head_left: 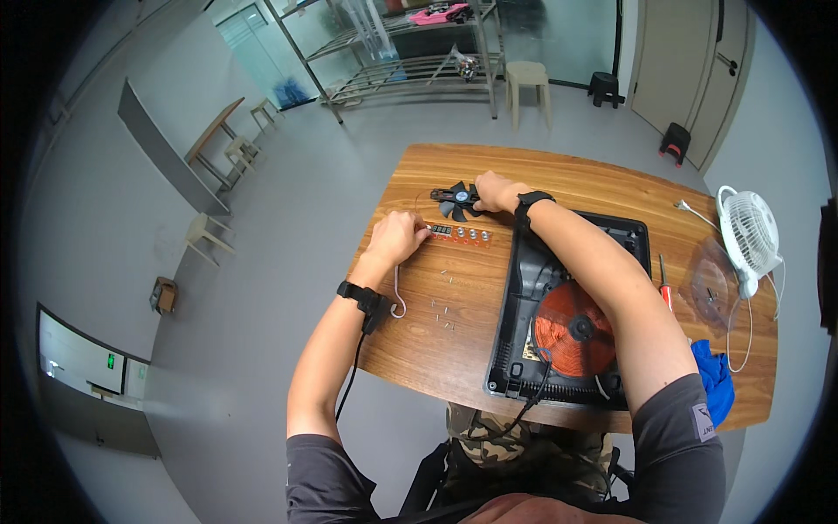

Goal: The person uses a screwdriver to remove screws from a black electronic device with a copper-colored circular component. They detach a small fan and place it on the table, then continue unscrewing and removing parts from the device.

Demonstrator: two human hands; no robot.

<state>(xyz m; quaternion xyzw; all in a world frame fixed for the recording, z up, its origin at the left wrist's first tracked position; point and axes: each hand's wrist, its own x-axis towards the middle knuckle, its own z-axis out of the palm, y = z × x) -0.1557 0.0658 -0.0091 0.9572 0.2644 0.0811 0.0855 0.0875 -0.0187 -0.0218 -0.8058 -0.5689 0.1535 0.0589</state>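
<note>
My left hand [400, 236] is closed at the left end of a narrow orange circuit board [471, 236], which has a small dark display and several round buttons. From below that hand a white cable [396, 293] curls onto the table. Further back, my right hand [497, 190] grips the right side of a black cooling fan [460, 199] with wide blades and a blue hub; its fingertips are partly hidden. Under my right forearm lies an opened induction cooker housing [504, 341], black, with a round copper coil [567, 336] inside.
Loose screws [446, 310] lie scattered on the wooden table [419, 349]. On the right are a red-handled screwdriver [666, 293], a clear plastic tub [709, 284], a white desk fan [749, 236] and a blue cloth [714, 384]. A metal rack [401, 83] stands behind.
</note>
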